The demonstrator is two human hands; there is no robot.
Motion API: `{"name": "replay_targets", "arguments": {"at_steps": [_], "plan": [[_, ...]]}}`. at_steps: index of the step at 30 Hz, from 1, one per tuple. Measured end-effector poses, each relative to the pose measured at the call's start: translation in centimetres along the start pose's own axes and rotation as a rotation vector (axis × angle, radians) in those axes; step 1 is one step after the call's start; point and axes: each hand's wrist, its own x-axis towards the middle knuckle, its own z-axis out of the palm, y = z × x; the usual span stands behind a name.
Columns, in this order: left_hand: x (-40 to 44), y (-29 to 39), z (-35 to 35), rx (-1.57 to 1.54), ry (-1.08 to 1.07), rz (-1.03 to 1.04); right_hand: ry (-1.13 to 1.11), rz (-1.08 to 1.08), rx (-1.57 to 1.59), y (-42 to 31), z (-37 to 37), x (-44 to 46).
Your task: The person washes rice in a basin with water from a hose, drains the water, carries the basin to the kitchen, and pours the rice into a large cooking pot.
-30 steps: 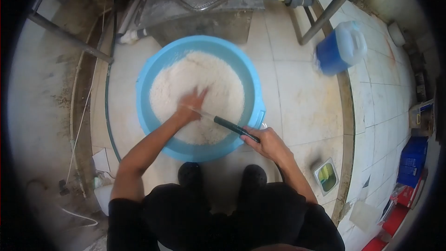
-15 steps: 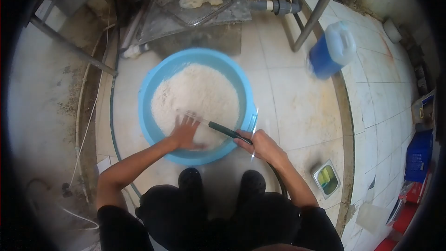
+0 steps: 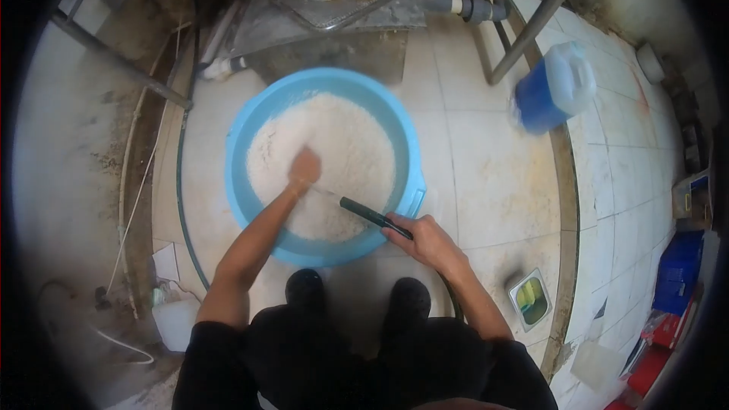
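A round light-blue tub (image 3: 414, 156) stands on the floor before me, holding a white, grainy mass (image 3: 345, 137) that looks like rice. My left hand (image 3: 305, 165) is over the middle of the grains, touching or partly in them; motion blur hides its fingers. In my right hand (image 3: 427, 239), closed at the tub's near right rim, is a dark green hose (image 3: 368, 214). Its end points up and left over the tub. A thin clear stream, apparently water, leaves it toward my left wrist.
A jug of blue liquid (image 3: 553, 87) stands at the right. Nearer me on that side is a small metal container (image 3: 530, 300) with green and yellow things inside. Behind the tub, a wire tray (image 3: 330, 23) rests on a grey slab. My dark shoes (image 3: 408, 300) stand just before the tub.
My left hand has moved from the near part of the grains up and away from me, toward their middle. My right hand keeps the hose in nearly the same place.
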Motion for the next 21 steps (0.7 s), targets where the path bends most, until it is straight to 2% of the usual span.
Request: {"name": "replay_targets", "arguments": {"at_steps": [2,3,4,6,7,8,9,10,12,14,16,17,19,20,21], "plan": [[-3.4,2.3,-3.6,-0.213,0.019,-0.047,-0.02,0.006,-0.035,-0.5,-0.5,0.0],[-5.0,3.7,-6.8,-0.43,0.026,-0.079,-0.037,0.029,-0.063,-0.8,-0.6,0.0],[-6.2,4.6,-11.0,-0.42,0.028,-0.079,-0.034,0.022,-0.056,-0.9,-0.8,-0.1],[-8.6,6.1,-19.2,-0.462,-0.17,0.058,-0.032,0.034,-0.052,-1.1,-0.9,-0.2],[-9.2,6.4,-21.0,-0.455,-0.172,0.048,-0.039,0.026,-0.045,-0.7,-0.6,-0.3],[-9.2,6.5,-22.4,-0.3,-0.014,-0.043,-0.013,0.001,-0.044,-0.1,-0.2,-0.3],[-9.0,6.3,-23.0,-0.145,0.143,-0.128,0.015,-0.022,-0.045,0.3,0.0,-0.2],[-8.5,5.2,-22.6,-0.141,0.142,-0.129,0.014,-0.024,-0.041,0.2,0.0,-0.1],[-7.3,2.4,-20.8,-0.173,0.274,-0.282,-0.017,0.027,-0.005,-0.1,-0.2,0.0],[-5.8,1.7,-20.2,-0.177,0.267,-0.282,-0.024,0.044,-0.008,-0.6,-0.6,0.1],[-4.0,1.0,-18.8,-0.43,0.248,-0.292,-0.036,0.061,-0.008,-0.7,-0.4,0.2],[-2.7,1.0,-18.3,-0.435,0.243,-0.296,-0.028,0.056,-0.007,-0.7,-0.5,0.2],[-0.4,1.0,-18.0,-0.711,0.039,-0.616,-0.009,0.053,0.003,-0.6,-0.1,0.2],[0.0,0.5,-16.6,-0.714,0.046,-0.612,0.002,0.049,0.003,-0.3,0.2,0.3],[0.2,0.1,-14.1,-0.905,0.025,-0.644,0.012,0.047,-0.003,0.1,0.1,0.3]]}}
